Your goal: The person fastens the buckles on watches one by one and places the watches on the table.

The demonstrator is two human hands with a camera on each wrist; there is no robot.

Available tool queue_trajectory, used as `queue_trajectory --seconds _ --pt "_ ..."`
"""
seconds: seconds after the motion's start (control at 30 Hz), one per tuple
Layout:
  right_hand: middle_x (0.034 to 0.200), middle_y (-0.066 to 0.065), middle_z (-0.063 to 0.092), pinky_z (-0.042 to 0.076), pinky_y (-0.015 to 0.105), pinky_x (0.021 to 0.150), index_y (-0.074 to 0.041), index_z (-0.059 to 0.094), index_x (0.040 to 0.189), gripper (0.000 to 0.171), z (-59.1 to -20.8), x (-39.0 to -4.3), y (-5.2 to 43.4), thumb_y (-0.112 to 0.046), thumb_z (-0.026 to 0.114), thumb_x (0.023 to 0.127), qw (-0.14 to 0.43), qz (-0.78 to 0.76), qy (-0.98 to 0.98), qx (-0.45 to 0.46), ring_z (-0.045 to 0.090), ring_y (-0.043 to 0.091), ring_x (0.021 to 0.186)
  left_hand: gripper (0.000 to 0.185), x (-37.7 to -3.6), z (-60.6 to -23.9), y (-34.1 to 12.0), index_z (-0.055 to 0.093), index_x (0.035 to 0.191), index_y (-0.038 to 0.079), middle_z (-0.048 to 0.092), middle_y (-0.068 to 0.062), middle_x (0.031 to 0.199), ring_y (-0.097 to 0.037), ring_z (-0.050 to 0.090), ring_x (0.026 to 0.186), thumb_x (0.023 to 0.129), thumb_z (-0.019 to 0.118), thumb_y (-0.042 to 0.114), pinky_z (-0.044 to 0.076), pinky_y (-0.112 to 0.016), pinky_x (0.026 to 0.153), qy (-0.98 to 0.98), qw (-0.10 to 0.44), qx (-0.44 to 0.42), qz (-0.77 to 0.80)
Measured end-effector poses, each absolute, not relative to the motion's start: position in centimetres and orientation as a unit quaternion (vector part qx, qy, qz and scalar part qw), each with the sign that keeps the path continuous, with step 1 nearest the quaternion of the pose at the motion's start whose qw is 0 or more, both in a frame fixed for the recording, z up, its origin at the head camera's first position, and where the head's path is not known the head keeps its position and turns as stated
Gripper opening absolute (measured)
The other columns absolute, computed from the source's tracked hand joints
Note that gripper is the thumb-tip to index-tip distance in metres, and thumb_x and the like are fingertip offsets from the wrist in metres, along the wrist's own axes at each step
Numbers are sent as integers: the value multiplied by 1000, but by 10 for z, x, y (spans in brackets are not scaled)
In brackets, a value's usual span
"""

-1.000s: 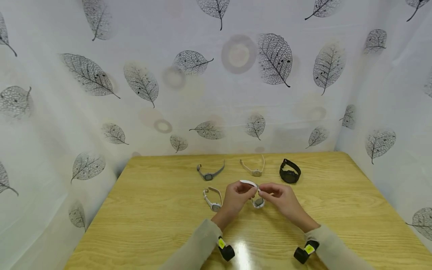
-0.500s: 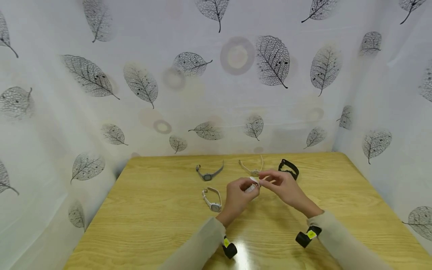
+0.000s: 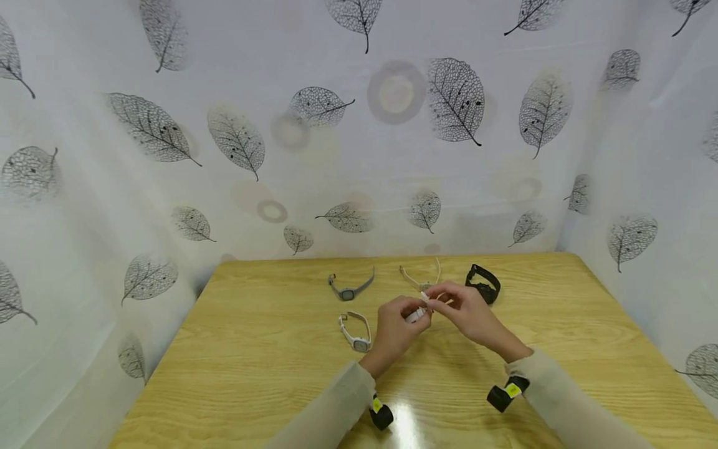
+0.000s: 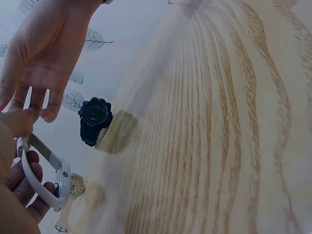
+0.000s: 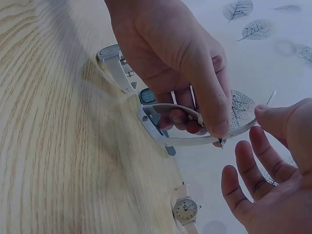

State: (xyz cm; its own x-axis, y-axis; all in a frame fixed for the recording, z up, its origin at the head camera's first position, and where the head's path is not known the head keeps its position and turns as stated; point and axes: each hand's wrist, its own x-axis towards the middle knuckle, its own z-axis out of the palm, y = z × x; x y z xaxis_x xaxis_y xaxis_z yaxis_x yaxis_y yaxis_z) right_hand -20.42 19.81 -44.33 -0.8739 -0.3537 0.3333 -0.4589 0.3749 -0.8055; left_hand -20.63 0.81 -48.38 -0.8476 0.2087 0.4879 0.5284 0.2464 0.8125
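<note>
A white wristwatch (image 5: 187, 141) is held up between my two hands over the table, its strap looped round. My left hand (image 3: 398, 327) grips it near the buckle, thumb on the strap and fingers inside the loop. My right hand (image 3: 468, 315) pinches the strap's free end between thumb and forefinger, the other fingers spread in the right wrist view. In the head view the watch's face is hidden behind my left hand. Left of that hand lies another white watch (image 3: 359, 343). The black watch (image 3: 488, 293) sits just beyond my right hand.
Behind my hands on the wooden table (image 3: 252, 362) lie a grey watch (image 3: 348, 293) and a pale, thin-strapped watch (image 5: 185, 209). A leaf-patterned curtain (image 3: 359, 149) rises along the table's back edge and hangs at both sides.
The held watch has been raised and turned, so its face no longer shows in the head view. My right hand has shifted slightly up and away, holding the strap end. The other watches lie still.
</note>
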Motion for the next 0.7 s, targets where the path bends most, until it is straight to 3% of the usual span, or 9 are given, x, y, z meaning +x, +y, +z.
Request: queue_trajectory --seconds 0.3,0.43,0.7 --pt "109 14 70 61 41 77 -9 69 122 20 -454 -204 209 -17 64 104 42 551 -808 204 69 34 90 17 -205 -487 6 75 105 6 74 -2 91 -4 65 75 90 81 12 56 -20 67 -779 107 -228 -574" --pt "110 14 70 61 42 78 -7 67 124 23 -457 -203 213 -16 64 104 30 569 -796 203 69 36 92 14 -205 -488 5 71 100 7 73 -2 88 -5 66 73 90 81 9 57 -22 67 -768 108 -240 -584" --pt "112 13 69 60 40 77 -7 67 123 22 -458 -202 214 -17 63 104 30 563 -800 204 69 33 93 7 -202 -489 6 77 99 9 76 -1 92 -7 68 72 92 78 8 57 -22 66 -760 120 -252 -587"
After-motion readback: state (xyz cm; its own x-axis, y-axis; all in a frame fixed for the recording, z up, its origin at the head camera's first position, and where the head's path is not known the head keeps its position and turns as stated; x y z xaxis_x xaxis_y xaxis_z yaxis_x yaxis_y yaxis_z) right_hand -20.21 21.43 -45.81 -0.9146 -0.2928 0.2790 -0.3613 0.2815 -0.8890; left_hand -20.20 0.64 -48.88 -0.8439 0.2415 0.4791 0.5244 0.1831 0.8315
